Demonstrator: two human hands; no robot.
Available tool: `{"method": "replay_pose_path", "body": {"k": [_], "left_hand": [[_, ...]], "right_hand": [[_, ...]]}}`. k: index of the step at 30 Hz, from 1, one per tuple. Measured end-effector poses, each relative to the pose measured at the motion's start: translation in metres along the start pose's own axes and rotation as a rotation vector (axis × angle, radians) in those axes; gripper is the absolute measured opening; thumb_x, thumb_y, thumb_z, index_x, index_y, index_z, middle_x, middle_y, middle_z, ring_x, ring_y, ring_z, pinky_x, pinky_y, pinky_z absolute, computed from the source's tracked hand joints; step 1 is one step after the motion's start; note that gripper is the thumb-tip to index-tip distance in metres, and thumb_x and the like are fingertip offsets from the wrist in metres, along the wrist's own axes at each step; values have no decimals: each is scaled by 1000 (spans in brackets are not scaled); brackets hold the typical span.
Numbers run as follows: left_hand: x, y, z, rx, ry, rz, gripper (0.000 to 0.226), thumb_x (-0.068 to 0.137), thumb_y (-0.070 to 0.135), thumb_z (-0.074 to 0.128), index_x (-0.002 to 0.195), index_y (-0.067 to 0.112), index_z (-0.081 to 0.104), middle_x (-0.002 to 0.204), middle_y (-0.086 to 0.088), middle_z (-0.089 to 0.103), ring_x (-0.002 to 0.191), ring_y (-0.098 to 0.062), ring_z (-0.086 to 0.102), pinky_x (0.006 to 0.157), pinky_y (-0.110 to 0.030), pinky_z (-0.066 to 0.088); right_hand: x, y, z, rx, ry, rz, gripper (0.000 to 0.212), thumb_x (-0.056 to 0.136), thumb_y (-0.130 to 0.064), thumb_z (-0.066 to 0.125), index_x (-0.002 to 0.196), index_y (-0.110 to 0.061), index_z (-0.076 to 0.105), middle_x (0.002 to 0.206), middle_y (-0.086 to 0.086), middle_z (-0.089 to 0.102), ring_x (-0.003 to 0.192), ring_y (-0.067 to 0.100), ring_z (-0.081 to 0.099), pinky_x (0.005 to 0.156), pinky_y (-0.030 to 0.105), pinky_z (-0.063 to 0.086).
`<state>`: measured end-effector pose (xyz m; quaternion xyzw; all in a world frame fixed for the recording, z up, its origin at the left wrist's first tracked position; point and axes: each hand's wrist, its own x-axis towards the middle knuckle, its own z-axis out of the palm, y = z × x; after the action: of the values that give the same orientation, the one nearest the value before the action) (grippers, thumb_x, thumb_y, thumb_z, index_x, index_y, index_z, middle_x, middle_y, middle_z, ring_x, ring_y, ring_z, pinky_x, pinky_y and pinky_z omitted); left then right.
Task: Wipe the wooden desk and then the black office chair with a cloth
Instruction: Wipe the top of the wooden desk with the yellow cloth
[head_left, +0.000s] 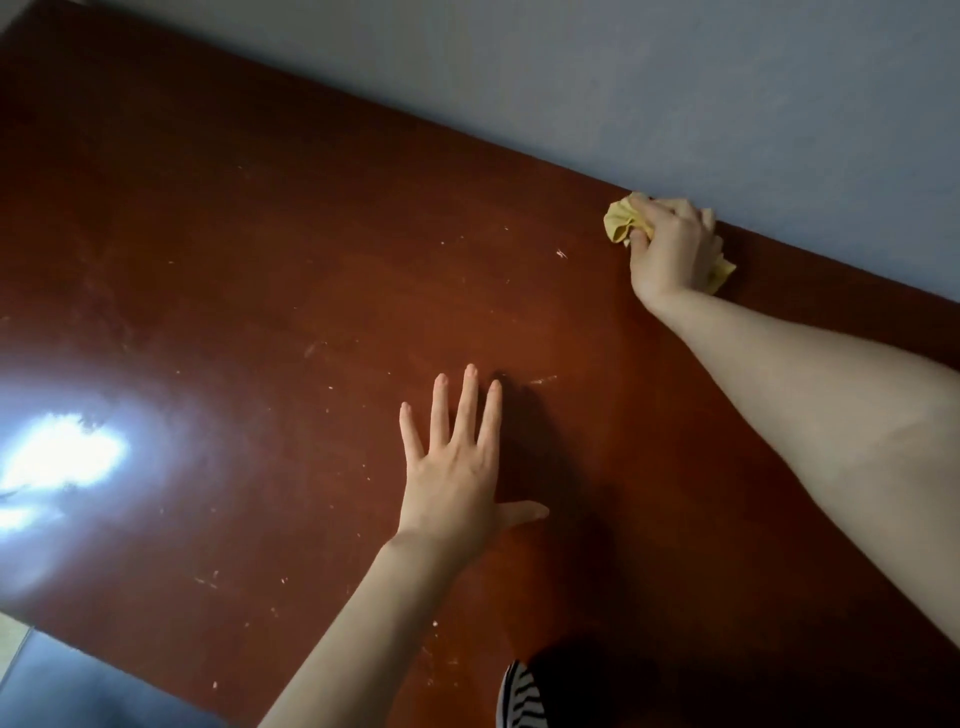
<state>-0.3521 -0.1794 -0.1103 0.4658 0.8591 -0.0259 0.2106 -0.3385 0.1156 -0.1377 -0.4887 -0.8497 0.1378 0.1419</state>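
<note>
Left hand (457, 483) flat on desk (260, 260), right hand (670, 249) gripping cloth (621, 221)

a plain grey-blue wall (675, 78) fills the top and the upper right, its lower border slanting from the top left down to the right edge. its surface is matt and faintly mottled, and darker toward the far left corner. in the lower left corner lies a bit of floor (78, 686), grey-blue and blurred, with a pale tile strip (11, 642) at the very left edge. at the bottom edge, right of centre, shows a piece of striped fabric (511, 696), black and white; what it belongs to cannot be told.
</note>
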Motion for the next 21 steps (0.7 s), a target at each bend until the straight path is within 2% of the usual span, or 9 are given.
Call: {"method": "replay_pose_path", "body": {"k": [5, 12, 17, 21], "left_hand": [[7, -19, -6, 3, 14, 4, 118, 72, 80, 43, 136, 18, -35, 152, -8, -31, 132, -32, -36, 104, -57, -19], [6, -15, -6, 35, 0, 19, 119, 72, 80, 44, 145, 15, -25, 153, -10, -29, 132, -31, -36, 108, -59, -14], [-5, 4, -5, 40, -58, 0, 121, 70, 82, 43, 147, 13, -19, 154, -10, -27, 140, -33, -27, 109, -60, -11], [-14, 20, -5, 28, -103, -64, 124, 67, 84, 42, 147, 10, -17, 155, -8, -26, 140, -32, -26, 109, -61, -10]], "right_hand": [[22, -36, 18, 10, -12, 31, 39, 93, -19, 55, 129, -33, 56, 130, -4, 53, 120, 25, 40, 94, 37, 31], [-40, -44, 23, 82, -32, -342, 39, 86, -13, 60, 122, -28, 63, 115, -2, 64, 99, 28, 49, 85, 37, 37], [-103, -28, 8, 168, -90, -468, 40, 80, -8, 65, 117, -23, 67, 107, -1, 67, 90, 29, 52, 81, 46, 45], [-160, -2, -8, 159, -87, -632, 40, 76, -9, 69, 114, -21, 69, 104, -2, 69, 85, 27, 57, 79, 40, 46]]}}
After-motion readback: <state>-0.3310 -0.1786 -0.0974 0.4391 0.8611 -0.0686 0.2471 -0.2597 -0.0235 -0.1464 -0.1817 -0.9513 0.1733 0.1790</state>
